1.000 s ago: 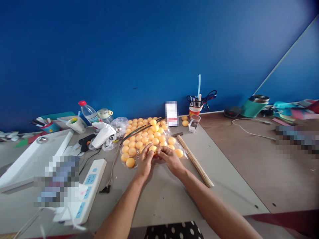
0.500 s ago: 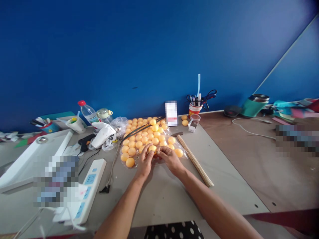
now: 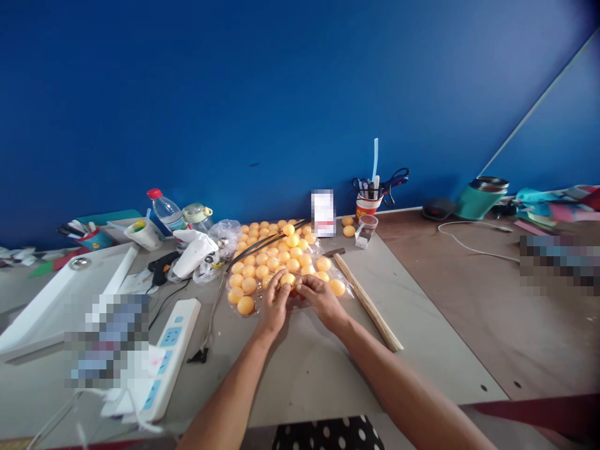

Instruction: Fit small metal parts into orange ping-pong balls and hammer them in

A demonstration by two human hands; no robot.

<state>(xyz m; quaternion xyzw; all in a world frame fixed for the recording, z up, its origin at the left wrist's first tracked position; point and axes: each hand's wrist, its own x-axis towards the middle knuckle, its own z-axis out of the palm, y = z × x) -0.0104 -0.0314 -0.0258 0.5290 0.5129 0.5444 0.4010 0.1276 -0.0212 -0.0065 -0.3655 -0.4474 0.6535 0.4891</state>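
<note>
My left hand (image 3: 275,301) grips an orange table tennis ball (image 3: 287,280) between thumb and fingers, at the near edge of a spread of similar balls. Close against its right side, my right hand (image 3: 319,300) is closed in a pinch, its fingertips at the ball; whatever they hold is too small to make out. Beyond both hands, many orange balls (image 3: 249,285) lie in clear plastic wrapping. Dark thin strips (image 3: 262,242) rest slantwise across them. A hammer (image 3: 368,303) with a wooden handle lies to the right of the balls.
On the left are a white power strip (image 3: 171,356), a glue gun (image 3: 162,267), a white tray (image 3: 42,319) and a bottle (image 3: 166,211). A cup of pens (image 3: 368,205) and a small clear tub (image 3: 365,231) stand behind the hammer. A green tumbler (image 3: 482,199) leans at far right.
</note>
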